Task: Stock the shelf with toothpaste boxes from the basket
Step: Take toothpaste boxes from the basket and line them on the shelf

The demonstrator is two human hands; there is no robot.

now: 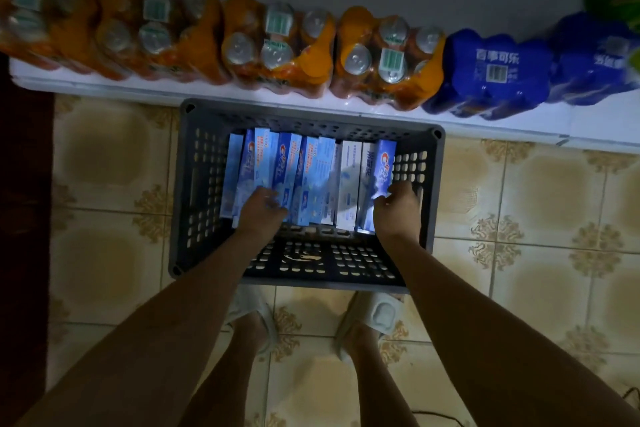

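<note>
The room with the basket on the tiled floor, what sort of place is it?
Probably a small shop or its stockroom: shrink-wrapped orange can packs and blue packs line a low white shelf, and toothpaste boxes fill a grey basket.

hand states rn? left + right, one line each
Left hand: fingers curled onto the toothpaste boxes in the basket; grip cannot be told.
Right hand: pinching the rightmost toothpaste box.

Both bare forearms reach down and forward into the basket point(194, 184). Left hand point(261, 206) curled, fingers pinching box tops near the basket's left side. Right hand point(398, 206) curled likewise by its right wall.
</note>
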